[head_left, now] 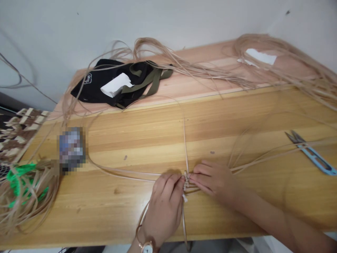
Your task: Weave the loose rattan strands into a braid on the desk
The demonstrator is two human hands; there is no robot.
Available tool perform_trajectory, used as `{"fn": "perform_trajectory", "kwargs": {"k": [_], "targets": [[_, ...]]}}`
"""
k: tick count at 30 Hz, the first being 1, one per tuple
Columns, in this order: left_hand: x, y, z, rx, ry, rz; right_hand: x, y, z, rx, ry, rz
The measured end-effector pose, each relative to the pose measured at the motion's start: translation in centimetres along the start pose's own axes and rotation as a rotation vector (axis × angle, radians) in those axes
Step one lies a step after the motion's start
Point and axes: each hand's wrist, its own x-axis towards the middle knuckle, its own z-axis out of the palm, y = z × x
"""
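Rose-gold wristwatch [147,247] on left hand [163,209]: white dial, thin metal band.

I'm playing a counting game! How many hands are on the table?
2: the left hand wearing a watch, and the right hand beside it, both at the woven strips.

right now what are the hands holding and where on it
The left hand and right hand pinch the small woven crossing of cane strips from either side, right at the weave.
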Motion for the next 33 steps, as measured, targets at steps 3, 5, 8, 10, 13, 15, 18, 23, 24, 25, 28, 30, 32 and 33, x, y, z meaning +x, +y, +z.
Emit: {"fn": "perform_trajectory", "kwargs": {"k": [3, 5, 8, 10, 13, 15, 18, 23, 24, 25, 28, 30, 32, 33], "targets": [[-0.1, -0.1, 0.1, -0.016, -0.016, 0.005, -0.1, 0.0, 0.1, 0.012, 0.014, 0.011], [-0.1, -0.1, 0.1, -0.028, -0.02, 0.007, -0.1, 0.0, 0.1, 0.022, 0.023, 0.016], [-0.1, -0.1, 0.0, -0.038, -0.016, 0.009, -0.1, 0.1, 0.1, 0.036, 0.034, 0.022], [-0.1, -0.1, 0.0, -0.038, -0.013, 0.007, -0.2, 0.1, 0.2, 0.051, 0.034, 0.027], [-0.1, 0.0, -0.1, -0.035, -0.012, 0.007, -0.2, 0.1, 0.2, 0.102, 0.036, 0.042], [-0.1, 0.0, -0.1, -0.034, -0.016, 0.01, -0.1, 0.0, 0.0, 0.154, 0.023, 0.076], [0.0, -0.1, -0.1, -0.032, -0.025, 0.005, 0.4, -0.4, -0.3, 0.22, -0.019, 0.171], [0.0, -0.1, -0.1, -0.029, -0.016, 0.007, 1.3, -0.9, -0.6, 0.232, -0.06, 0.338], [0.0, 0.0, -0.1, -0.029, -0.015, 0.009, 1.4, -1.0, -0.6, 0.227, -0.071, 0.357], [0.0, 0.0, -0.1, -0.031, -0.015, 0.01, 1.5, -1.0, -0.7, 0.221, -0.082, 0.368], [-0.1, 0.0, -0.1, -0.042, -0.017, 0.004, 1.6, -1.0, -0.7, 0.202, -0.1, 0.368], [-0.1, 0.0, -0.1, -0.047, -0.02, -0.001, 1.6, -0.9, -0.7, 0.196, -0.103, 0.351], [-0.1, -0.1, -0.1, -0.054, -0.03, 0.001, 1.4, -0.8, -0.7, 0.192, -0.099, 0.334], [-0.1, -0.1, -0.2, -0.056, -0.034, 0.002, 1.4, -0.8, -0.7, 0.193, -0.097, 0.326]]}}
